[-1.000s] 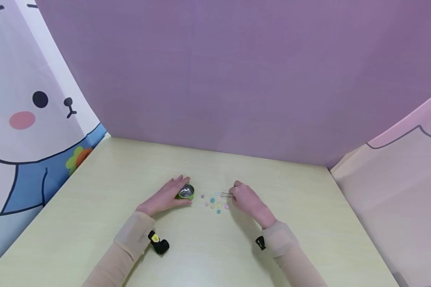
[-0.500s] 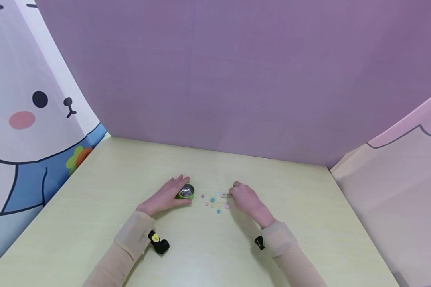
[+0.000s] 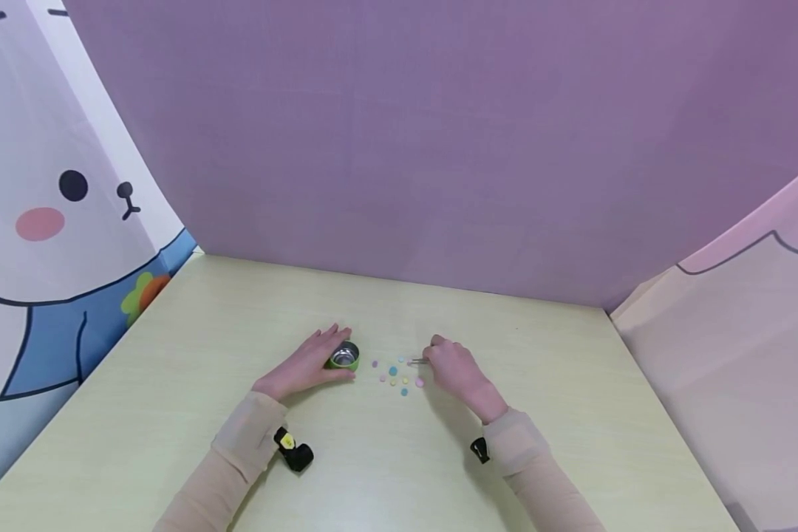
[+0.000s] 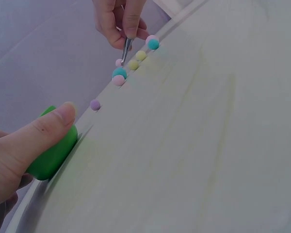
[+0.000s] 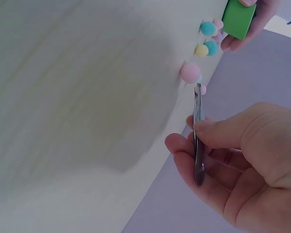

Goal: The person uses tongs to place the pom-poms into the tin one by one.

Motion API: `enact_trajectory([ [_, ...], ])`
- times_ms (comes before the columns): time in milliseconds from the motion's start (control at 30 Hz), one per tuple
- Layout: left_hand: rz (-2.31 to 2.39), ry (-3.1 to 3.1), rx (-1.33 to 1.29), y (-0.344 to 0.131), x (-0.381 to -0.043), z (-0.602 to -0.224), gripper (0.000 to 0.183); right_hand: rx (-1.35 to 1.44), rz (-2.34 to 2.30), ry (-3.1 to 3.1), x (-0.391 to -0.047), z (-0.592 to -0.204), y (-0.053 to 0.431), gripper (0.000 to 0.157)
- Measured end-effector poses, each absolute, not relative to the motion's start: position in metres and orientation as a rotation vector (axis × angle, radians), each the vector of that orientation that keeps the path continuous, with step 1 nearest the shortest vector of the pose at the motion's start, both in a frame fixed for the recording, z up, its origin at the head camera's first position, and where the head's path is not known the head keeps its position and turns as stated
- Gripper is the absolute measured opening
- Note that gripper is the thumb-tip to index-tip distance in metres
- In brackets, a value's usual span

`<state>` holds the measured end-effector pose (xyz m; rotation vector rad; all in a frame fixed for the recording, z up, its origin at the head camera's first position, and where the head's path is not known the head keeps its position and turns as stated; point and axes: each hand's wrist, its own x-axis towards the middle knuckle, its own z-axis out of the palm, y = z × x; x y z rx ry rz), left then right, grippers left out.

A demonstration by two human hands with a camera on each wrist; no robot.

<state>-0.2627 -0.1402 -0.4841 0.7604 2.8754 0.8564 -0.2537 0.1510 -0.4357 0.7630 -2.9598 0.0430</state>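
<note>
My left hand [image 3: 304, 365] holds a small green cup [image 3: 345, 364] with a metal-lined inside, thumb on the near side and fingers on the far side. The cup stands upright with its mouth up. In my right hand [image 3: 457, 371] I pinch metal tweezers [image 5: 199, 158] between thumb and fingers. Their tips point left, right at a small pink pom-pom [image 5: 203, 90]. Several more pom-poms lie between the hands, among them a larger pink pom-pom [image 5: 190, 73], a teal pom-pom [image 4: 119, 73], a yellow pom-pom [image 4: 141, 55] and a purple pom-pom [image 4: 95, 104].
The pale wooden table [image 3: 372, 458] runs back to a purple backdrop [image 3: 399, 148]. A cartoon-printed cloth [image 3: 53, 258] hangs at the left and a pale pink cloth [image 3: 738, 355] at the right. A black wrist camera [image 3: 297, 457] sits by the left sleeve.
The tweezers' prongs have come closer together at the small pink pom-pom. Otherwise my right hand has barely shifted, and the left hand and cup stay in place.
</note>
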Motion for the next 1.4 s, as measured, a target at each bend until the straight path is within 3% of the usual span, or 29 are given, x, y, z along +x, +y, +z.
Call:
enact_trajectory([
  [733, 0.871, 2.869, 0.769, -0.141, -0.261, -0.482, 0.091, 0.866, 0.048, -2.876, -0.253, -0.425, 0.136, 0.021],
  [933, 0.891, 2.846, 0.741, -0.141, -0.262, -0.484, 0.092, 0.879, 0.059, -2.915, -0.253, -0.418, 0.127, 0.037],
  [1400, 0.937, 2.803, 0.692, -0.142, -0.262, -0.485, 0.093, 0.926, -0.031, -2.872, -0.259, -0.412, 0.096, 0.033],
])
